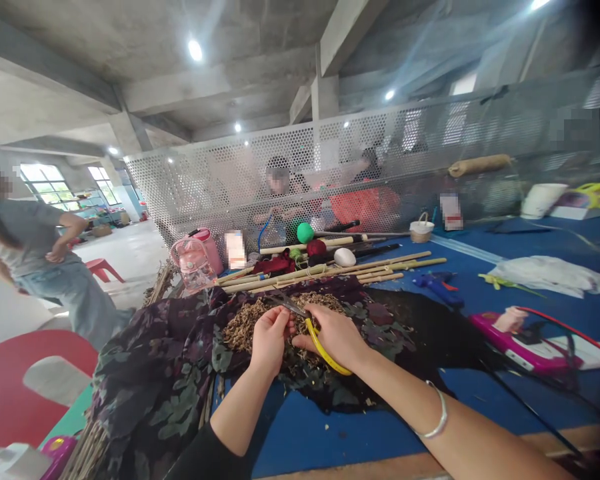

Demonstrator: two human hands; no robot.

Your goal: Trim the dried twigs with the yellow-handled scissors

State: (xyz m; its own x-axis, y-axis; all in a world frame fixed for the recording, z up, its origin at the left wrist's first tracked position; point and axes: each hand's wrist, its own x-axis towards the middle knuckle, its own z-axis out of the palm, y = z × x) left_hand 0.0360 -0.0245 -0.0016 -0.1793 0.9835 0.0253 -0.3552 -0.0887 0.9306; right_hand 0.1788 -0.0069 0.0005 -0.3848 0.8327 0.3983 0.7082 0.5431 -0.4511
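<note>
Clasping yellow-handled scissors (pixel 322 351): right hand (pixel 339 335); left hand (pixel 270 338): grip pressed together, contents hidden.

And the blue table (pixel 280 430) is busy, dark patterned cloth (pixel 180 373) spread beneath the fingers (pixel 279 320), bamboo sticks (pixel 300 274) lying just beyond them, a blue glue gun (pixel 436 288) (flash of red on it!) off to their right, a magenta-and-white device (pixel 517 345) farther right still.
</note>
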